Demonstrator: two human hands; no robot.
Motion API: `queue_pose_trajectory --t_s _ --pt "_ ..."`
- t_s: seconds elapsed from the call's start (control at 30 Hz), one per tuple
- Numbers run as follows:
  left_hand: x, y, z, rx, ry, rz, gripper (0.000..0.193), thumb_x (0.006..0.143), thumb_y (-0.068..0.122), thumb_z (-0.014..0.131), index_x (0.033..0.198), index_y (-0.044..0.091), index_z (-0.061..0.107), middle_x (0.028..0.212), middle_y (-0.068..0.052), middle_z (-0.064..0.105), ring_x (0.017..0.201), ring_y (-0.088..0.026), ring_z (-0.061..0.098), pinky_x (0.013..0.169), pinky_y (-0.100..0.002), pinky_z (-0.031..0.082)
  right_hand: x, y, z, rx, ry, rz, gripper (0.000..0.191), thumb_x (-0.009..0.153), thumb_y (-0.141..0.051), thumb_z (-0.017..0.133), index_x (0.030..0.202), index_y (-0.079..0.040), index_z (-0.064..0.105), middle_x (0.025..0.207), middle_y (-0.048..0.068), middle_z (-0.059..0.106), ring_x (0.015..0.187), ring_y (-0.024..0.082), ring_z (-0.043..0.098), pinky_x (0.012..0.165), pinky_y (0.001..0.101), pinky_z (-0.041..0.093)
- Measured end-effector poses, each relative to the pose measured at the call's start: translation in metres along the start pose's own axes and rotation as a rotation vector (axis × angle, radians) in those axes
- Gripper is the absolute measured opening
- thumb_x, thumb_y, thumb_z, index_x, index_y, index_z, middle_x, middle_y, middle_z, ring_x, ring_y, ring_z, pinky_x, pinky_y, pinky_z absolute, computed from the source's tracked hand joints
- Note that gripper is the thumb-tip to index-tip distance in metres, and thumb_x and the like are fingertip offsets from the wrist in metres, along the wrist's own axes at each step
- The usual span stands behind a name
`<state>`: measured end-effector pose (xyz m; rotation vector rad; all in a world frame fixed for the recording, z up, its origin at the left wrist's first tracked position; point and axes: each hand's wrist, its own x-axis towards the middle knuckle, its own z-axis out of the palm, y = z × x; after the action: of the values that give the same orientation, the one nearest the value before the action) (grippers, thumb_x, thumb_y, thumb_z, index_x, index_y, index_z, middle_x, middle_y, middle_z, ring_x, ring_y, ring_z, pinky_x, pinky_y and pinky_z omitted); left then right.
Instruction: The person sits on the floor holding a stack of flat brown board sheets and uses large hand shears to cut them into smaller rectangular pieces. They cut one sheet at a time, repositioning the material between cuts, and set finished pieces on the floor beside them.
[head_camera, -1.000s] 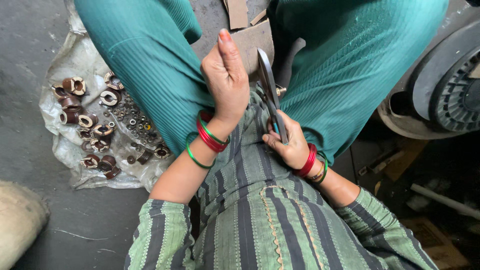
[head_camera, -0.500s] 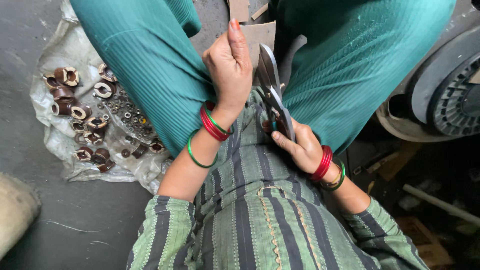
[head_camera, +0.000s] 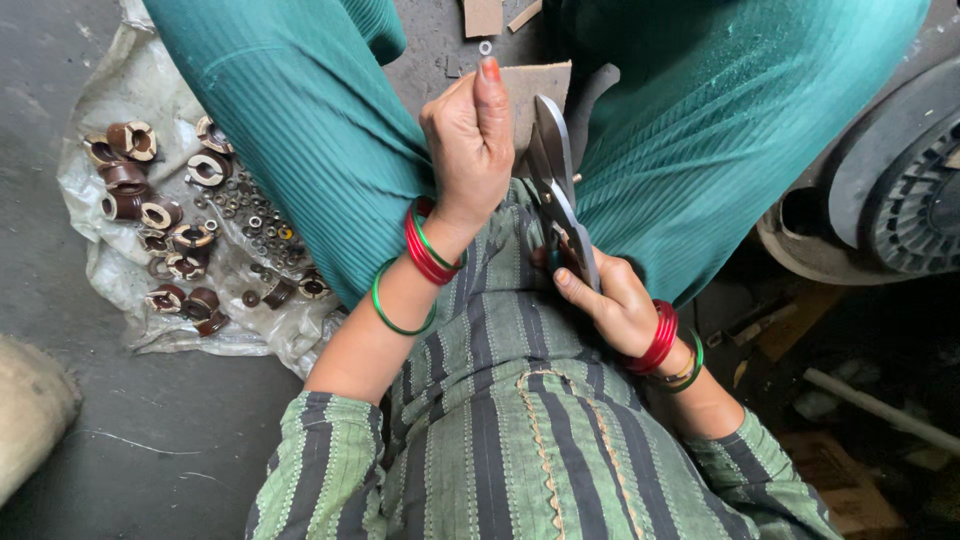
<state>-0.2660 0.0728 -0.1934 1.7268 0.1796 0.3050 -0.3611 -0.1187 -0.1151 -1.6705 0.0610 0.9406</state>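
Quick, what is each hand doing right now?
Left hand: shut on the cardboard piece.
Right hand: shut on the scissors.

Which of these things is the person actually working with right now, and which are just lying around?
In use:
- left hand holding the brown cardboard piece
- right hand gripping the metal shears, blades at the cardboard

Lying about:
- brown ring-shaped parts and small washers on the plastic sheet
- cardboard scraps on the floor
- round machine part at right
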Motion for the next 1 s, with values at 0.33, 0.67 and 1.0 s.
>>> queue_pose_trajectory --t_s 0.33,0.67,1.0 --pt "0.0 -0.024 0.032 -0.218 0.189 -0.231 0.053 0.114 0.033 0.045 0.072 0.001 0.041 0.064 0.0 0.031 0.064 -0.007 0.029 0.054 -0.034 0.027 0.006 -0.009 0.019 -0.343 0.248 -0.141 0.028 0.099 -0.011 0.065 0.122 0.003 0.061 0.107 0.016 0.069 0.098 0.024 0.069 0.089 0.0333 0.052" --pt "0.008 -0.015 0.04 -0.18 0.267 -0.233 0.055 0.114 0.034 0.044 0.071 0.0 0.042 0.06 -0.002 0.031 0.062 -0.008 0.029 0.052 -0.035 0.028 0.026 0.01 0.028 -0.212 0.371 -0.087 0.03 0.094 0.001 0.062 0.123 -0.002 0.056 0.081 0.002 0.053 0.075 0.009 0.05 0.072 0.0249 0.046" --pt "0.034 -0.02 0.046 -0.213 0.216 -0.119 0.052 0.112 0.034 0.045 0.075 -0.002 0.048 0.059 -0.004 0.035 0.06 -0.008 0.031 0.051 -0.035 0.029 0.034 0.015 0.015 -0.044 0.26 -0.155 0.025 0.097 -0.006 0.067 0.118 -0.002 0.055 0.088 -0.002 0.051 0.081 0.007 0.046 0.076 0.0232 0.043"
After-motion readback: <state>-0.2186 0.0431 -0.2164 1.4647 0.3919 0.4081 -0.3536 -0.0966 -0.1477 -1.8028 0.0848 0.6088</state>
